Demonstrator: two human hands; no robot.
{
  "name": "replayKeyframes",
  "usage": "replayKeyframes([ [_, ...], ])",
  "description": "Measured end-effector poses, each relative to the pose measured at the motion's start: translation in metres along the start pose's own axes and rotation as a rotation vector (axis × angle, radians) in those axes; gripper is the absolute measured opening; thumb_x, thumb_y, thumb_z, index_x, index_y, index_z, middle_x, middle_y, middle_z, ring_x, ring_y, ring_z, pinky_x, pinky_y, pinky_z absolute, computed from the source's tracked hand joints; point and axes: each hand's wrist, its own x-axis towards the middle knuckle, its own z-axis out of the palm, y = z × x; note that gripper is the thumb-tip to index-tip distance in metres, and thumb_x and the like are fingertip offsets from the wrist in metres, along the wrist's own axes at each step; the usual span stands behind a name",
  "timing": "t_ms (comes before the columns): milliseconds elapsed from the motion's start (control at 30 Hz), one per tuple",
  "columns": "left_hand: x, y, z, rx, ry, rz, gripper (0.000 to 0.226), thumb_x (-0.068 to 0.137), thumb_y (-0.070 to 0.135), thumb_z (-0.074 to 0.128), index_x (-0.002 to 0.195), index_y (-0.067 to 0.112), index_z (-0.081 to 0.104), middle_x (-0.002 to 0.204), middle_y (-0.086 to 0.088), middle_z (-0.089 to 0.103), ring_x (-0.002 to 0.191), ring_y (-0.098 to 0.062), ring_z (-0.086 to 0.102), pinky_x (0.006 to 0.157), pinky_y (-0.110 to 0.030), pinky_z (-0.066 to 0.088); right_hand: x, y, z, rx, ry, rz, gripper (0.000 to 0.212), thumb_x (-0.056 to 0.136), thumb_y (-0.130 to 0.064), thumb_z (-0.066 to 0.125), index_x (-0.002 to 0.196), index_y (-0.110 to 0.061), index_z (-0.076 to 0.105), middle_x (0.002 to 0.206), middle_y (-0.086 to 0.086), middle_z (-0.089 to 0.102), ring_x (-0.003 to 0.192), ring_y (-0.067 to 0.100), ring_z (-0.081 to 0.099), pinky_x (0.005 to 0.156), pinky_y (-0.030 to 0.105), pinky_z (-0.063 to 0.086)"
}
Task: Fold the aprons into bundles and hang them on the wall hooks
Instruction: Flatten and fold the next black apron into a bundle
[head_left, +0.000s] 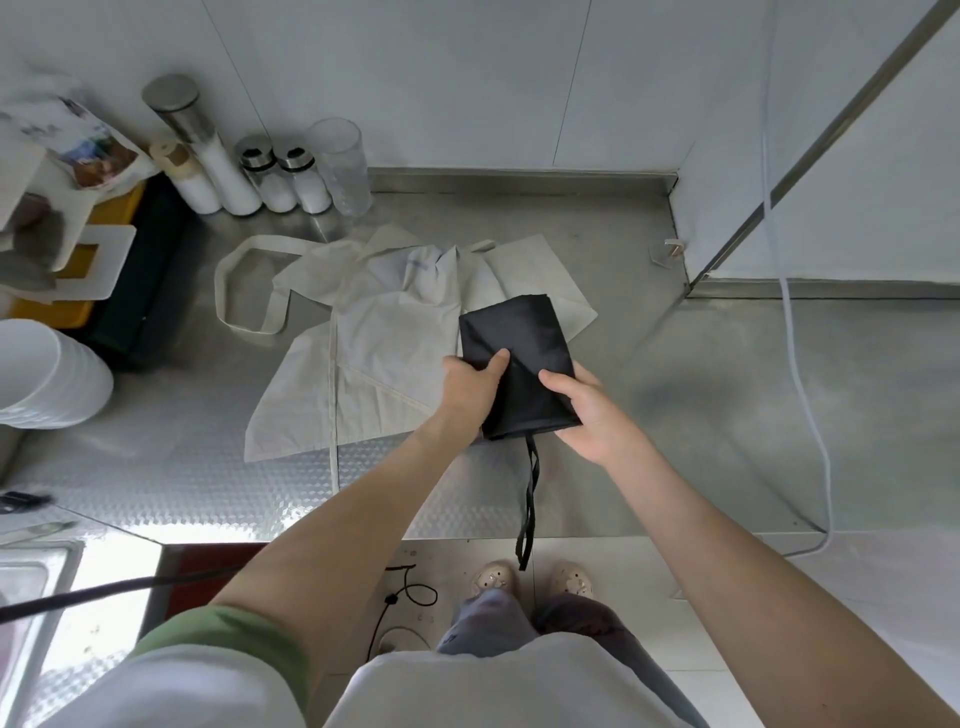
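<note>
The folded apron (519, 364) is black, and the strap (530, 499) under it is black too. The second apron (384, 332) is pale cream. The worktop (182, 467) is silver-grey steel with a fine embossed diamond pattern. The jars (228, 176) show white contents under silver lids (254, 150). One crate (114, 208) is yellow.

Folded black apron (517, 358), cream apron (384, 343) spread flat

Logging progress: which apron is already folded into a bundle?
The black apron, gripped by left hand and right hand; the cream apron lies unfolded on the counter.
</note>
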Motion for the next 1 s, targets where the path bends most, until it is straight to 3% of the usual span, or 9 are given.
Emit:
replayKeyframes([
  [133,-0.008,0.013,0.021,0.413,0.124,0.081,0.053,0.1,0.037,0.044,0.139,0.004,0.029,0.142,-0.017,0.037,0.129,-0.035,0.038,0.106,-0.041,0.03,-0.001,-0.012,0.009,0.026,-0.116,0.003,0.033,0.099,-0.016,0.039,0.127,-0.011,0.056,0.123,0.009,0.065,0.113,0.025,0.061,0.093,0.037,0.049],
  [200,-0.01,0.02,0.025,0.483,0.056,0.142,0.045,0.102,0.034,0.037,0.143,0.014,0.036,0.146,-0.017,0.034,0.135,-0.036,0.033,0.112,-0.042,0.026,-0.002,-0.016,0.017,0.026,-0.173,-0.006,0.04,0.103,-0.034,0.03,0.128,-0.016,0.056,0.127,0.005,0.063,0.119,0.021,0.056,0.1,0.035,0.043],
  [267,-0.008,0.029,0.027,0.2,-0.117,0.086,0.038,0.099,0.046,0.039,0.115,0.02,0.062,0.131,-0.013,0.055,0.124,-0.031,0.051,0.109,-0.041,0.037,0.001,-0.016,0.021,-0.019,-0.181,-0.032,0.044,0.103,-0.043,0.024,0.133,-0.026,0.05,0.136,-0.004,0.056,0.13,0.013,0.047,0.107,0.032,0.037],
  [333,-0.017,0.044,0.026,-0.079,-0.244,-0.024,0.052,0.087,0.065,0.051,0.102,0.018,0.069,0.113,-0.006,0.069,0.108,-0.022,0.064,0.099,-0.039,0.047,0.001,-0.018,0.022,-0.133,-0.165,-0.078,0.045,0.103,-0.043,0.025,0.143,-0.03,0.04,0.147,-0.01,0.043,0.137,0.006,0.036,0.114,0.03,0.027],
  [400,-0.017,0.049,0.026,-0.08,-0.275,-0.001,0.058,0.084,0.062,0.059,0.11,0.01,0.064,0.11,-0.007,0.069,0.104,-0.022,0.065,0.096,-0.038,0.05,0.003,-0.019,0.02,-0.252,-0.138,-0.116,0.046,0.104,-0.035,0.03,0.148,-0.023,0.035,0.151,-0.007,0.037,0.139,0.004,0.032,0.117,0.03,0.023],
  [567,-0.019,0.051,0.022,-0.215,-0.221,-0.015,0.034,0.1,0.03,0.049,0.127,0.01,0.055,0.114,-0.012,0.066,0.102,-0.031,0.066,0.088,-0.048,0.055,0.002,-0.032,0.007,-0.438,-0.035,-0.184,0.046,0.1,-0.015,0.044,0.146,-0.021,0.039,0.154,-0.008,0.032,0.142,0.006,0.027,0.116,0.025,0.02],
  [700,-0.023,0.056,0.02,-0.243,-0.291,-0.041,0.035,0.097,0.03,0.054,0.126,0.012,0.057,0.113,-0.01,0.069,0.1,-0.028,0.067,0.073,-0.037,0.058,0.003,-0.053,-0.004,-0.544,0.086,-0.233,0.057,0.098,-0.022,0.053,0.15,-0.027,0.03,0.157,-0.013,0.022,0.142,0.005,0.023,0.116,0.025,0.02],
  [867,-0.036,0.076,0.022,-0.304,-0.403,-0.061,0.049,0.096,0.053,0.046,0.118,0.013,0.064,0.112,-0.011,0.071,0.1,-0.027,0.068,0.083,-0.041,0.055,-0.003,-0.081,-0.004,-0.496,0.072,-0.248,0.065,0.096,-0.027,0.056,0.152,-0.027,0.022,0.152,-0.01,0.03,0.13,0.007,0.037,0.105,0.025,0.033],
  [1000,-0.041,0.092,0.023,-0.298,-0.391,-0.079,0.056,0.092,0.062,0.046,0.112,0.014,0.067,0.1,-0.012,0.074,0.092,-0.027,0.071,0.074,-0.037,0.056,-0.005,-0.105,0.002,-0.69,0.313,-0.432,0.072,0.09,-0.031,0.064,0.15,-0.027,0.023,0.145,-0.001,0.027,0.135,0.015,0.03,0.11,0.03,0.029],
])
